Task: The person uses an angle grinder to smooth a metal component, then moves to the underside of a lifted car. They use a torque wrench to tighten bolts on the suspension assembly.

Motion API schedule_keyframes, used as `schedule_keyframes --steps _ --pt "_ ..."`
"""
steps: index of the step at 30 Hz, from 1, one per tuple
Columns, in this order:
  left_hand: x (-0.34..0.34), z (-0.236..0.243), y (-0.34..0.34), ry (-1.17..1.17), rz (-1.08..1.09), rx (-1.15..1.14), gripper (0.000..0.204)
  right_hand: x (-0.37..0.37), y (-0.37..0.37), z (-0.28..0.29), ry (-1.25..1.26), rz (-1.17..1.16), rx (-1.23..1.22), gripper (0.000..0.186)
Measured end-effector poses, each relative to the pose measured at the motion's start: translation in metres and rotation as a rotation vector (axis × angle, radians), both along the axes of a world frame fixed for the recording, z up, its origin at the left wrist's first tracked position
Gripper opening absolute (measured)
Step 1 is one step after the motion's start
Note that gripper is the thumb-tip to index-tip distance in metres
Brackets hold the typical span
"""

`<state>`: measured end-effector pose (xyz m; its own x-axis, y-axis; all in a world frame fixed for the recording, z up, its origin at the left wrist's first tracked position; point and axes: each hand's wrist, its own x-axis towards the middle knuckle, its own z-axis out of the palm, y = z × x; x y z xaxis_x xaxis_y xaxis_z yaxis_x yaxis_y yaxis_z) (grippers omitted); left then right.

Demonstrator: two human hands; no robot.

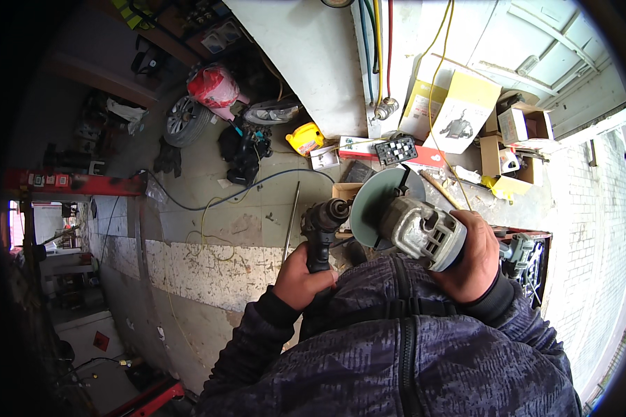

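My left hand (pixel 299 281) is wrapped round the grip of a dark power drill (pixel 320 233), its chuck pointing up and to the right. Just across from it, my right hand (pixel 476 257) holds an angle grinder (pixel 423 233) with a pale metal head by its body. A grey-green disc (pixel 367 212) on the grinder faces the drill, and a round guard shows behind it. In this view the drill's chuck comes close to the disc's edge; whether they touch I cannot tell. My right palm hides the grinder's rear end.
Ahead on the floor lie a cardboard box (pixel 346 191), a yellow case (pixel 305 139) and a wheel (pixel 186 119). A blue hose (pixel 257 182) crosses the tiles. Open cartons (pixel 525 125) stand at the right, above a tool case (pixel 525 260). A red beam (pixel 76 183) is at the left.
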<state>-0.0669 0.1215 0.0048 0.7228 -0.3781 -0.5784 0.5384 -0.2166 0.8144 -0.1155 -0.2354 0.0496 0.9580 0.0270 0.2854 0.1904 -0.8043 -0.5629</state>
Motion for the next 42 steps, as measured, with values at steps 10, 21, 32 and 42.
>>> schedule_keyframes --steps 10,21,32,42 --pt "-0.001 -0.004 0.002 -0.001 0.006 0.025 0.046 -0.001 0.000 -0.001 -0.042 -0.017 -0.008 0.079" --pt "-0.002 -0.005 0.001 -0.029 -0.015 0.022 0.045 0.001 0.002 -0.001 -0.027 -0.004 -0.012 0.079" --pt "-0.006 -0.006 0.003 -0.016 -0.013 0.004 0.047 -0.007 0.000 0.004 0.007 -0.001 0.000 0.081" --pt "-0.009 -0.006 0.004 -0.015 -0.001 0.013 0.047 -0.009 0.001 0.003 0.017 0.005 -0.014 0.081"
